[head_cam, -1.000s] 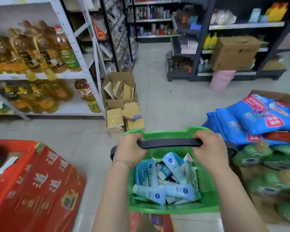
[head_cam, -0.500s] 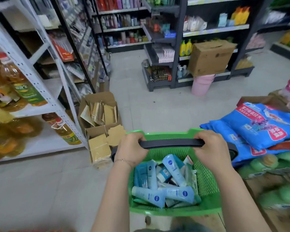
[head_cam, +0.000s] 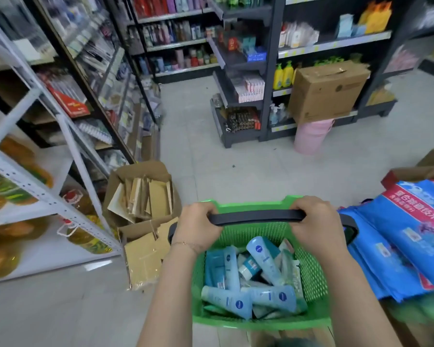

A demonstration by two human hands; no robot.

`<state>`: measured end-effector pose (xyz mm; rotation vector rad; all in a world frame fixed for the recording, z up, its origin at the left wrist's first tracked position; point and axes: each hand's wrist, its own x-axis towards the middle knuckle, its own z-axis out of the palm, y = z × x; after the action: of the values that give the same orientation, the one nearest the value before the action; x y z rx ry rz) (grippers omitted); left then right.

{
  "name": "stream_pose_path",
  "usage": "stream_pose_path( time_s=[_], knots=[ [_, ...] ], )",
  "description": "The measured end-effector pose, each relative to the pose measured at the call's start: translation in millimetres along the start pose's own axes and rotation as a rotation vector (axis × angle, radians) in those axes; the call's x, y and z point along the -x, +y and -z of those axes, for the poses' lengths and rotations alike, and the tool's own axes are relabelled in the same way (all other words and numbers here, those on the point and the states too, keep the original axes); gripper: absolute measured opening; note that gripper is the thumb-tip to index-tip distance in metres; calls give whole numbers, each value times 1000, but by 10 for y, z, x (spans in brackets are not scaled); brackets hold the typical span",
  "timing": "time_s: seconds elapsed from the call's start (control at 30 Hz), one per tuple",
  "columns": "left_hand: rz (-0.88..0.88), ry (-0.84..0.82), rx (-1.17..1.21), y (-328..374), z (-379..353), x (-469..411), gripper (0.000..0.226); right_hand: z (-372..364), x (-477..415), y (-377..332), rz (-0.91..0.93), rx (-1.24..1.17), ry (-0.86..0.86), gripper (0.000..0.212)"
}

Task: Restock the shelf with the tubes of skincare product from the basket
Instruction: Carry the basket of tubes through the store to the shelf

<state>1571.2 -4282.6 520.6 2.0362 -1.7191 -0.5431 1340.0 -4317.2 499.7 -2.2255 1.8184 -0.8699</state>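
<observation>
I carry a green plastic basket [head_cam: 311, 274] in front of me by its black handle [head_cam: 257, 217]. My left hand [head_cam: 198, 227] grips the handle's left end and my right hand [head_cam: 316, 224] grips its right end. Inside lie several light blue skincare tubes [head_cam: 263, 261], piled loosely, some with a dark blue round logo. Ahead across the floor stand dark shelves [head_cam: 176, 43] filled with bottles and cosmetics.
A white rack with oil bottles [head_cam: 85, 236] stands at the left, and open cardboard boxes [head_cam: 145, 204] sit on the floor beside it. Blue bagged goods [head_cam: 411, 236] are stacked at the right. A brown carton [head_cam: 328, 88] rests on a pink bucket [head_cam: 311, 136] ahead.
The view has swung right and moved forward along the aisle: the red carton at the lower left has left the view and the dark shelves are closer. Both hands keep their grip.
</observation>
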Motion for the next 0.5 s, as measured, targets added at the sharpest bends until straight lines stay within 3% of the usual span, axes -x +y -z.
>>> stream_pose_path(
  time_s=[0.2, 0.5],
  knots=[
    [19, -20, 29, 147, 22, -1126, 30, -234, -1085, 229, -15, 24, -38, 19],
    [-57, 18, 22, 308, -26, -2500, 15, -471, -2289, 470, 21, 65, 44, 27]
  ],
)
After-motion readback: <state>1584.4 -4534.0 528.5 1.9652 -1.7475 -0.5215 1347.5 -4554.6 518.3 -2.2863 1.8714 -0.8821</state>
